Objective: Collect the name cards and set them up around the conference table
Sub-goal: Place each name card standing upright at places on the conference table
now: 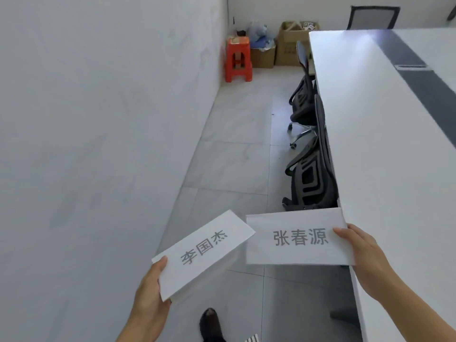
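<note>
I hold two white folded paper name cards with grey Chinese characters, low in the head view. My left hand (148, 294) grips the lower corner of the left name card (197, 253), which is tilted over the floor. My right hand (365, 257) grips the right edge of the right name card (293, 238), which faces me level, beside the near left edge of the long white conference table (370, 144). The two cards almost touch at their inner corners.
Black office chairs (308, 178) are pushed in along the table's left side. A tiled aisle (234, 154) runs between the white wall on the left and the table. A red plastic stool (238, 59) and cardboard boxes (288, 43) stand in the far corner. My shoe (211, 324) shows below.
</note>
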### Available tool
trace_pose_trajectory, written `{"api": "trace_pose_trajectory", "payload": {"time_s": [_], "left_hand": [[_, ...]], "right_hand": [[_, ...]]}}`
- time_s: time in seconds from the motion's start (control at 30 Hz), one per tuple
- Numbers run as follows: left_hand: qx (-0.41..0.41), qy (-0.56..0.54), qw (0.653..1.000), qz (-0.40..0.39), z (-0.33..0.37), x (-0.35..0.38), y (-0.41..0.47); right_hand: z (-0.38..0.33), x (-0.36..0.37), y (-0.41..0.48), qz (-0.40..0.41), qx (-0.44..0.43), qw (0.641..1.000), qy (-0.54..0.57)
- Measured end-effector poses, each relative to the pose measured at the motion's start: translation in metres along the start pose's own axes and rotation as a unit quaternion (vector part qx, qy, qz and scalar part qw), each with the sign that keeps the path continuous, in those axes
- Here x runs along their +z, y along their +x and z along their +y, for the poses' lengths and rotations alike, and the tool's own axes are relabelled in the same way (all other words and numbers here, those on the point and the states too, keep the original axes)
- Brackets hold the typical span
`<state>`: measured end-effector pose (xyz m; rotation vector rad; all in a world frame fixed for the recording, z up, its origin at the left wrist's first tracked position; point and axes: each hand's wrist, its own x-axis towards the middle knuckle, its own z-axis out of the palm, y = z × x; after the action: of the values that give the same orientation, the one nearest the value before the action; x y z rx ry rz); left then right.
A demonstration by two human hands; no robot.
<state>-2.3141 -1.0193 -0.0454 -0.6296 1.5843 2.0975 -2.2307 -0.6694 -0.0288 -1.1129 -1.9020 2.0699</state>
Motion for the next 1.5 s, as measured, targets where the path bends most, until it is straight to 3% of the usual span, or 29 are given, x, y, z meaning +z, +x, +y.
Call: {"api": "trace_pose_trajectory", "payload": {"time_s": [0.37,0.57,0.77,1.0,1.17,1.4,1.5], "left_hand": [[-0.031,0.084,0.987,-0.130,0.153,0.122,0.236],[-0.065,0.162,0.955,-0.240,0.206,0.238,0.328],[-0.094,0.220,0.918,-0.317,0.206,0.373,0.381],[-0.088,0.264,0.882,-0.381,0.210,0.514,0.419],[-0.094,0.306,0.866,-0.384,0.203,0.587,0.448],[-0.120,0.380,0.801,-0.447,0.176,0.701,0.477],[-0.140,0.397,0.772,-0.477,0.168,0.746,0.490]], "right_hand": [[-0.081,0.044,0.136,0.184,-0.010,0.972,0.144],[-0.115,0.038,0.164,0.313,-0.038,0.919,0.239],[-0.118,-0.011,0.201,0.417,-0.032,0.851,0.317],[-0.119,-0.073,0.291,0.452,-0.001,0.812,0.368],[-0.121,-0.099,0.356,0.481,0.039,0.794,0.368],[-0.119,-0.150,0.417,0.613,0.069,0.730,0.295],[-0.122,-0.174,0.440,0.631,0.067,0.723,0.273]]}}
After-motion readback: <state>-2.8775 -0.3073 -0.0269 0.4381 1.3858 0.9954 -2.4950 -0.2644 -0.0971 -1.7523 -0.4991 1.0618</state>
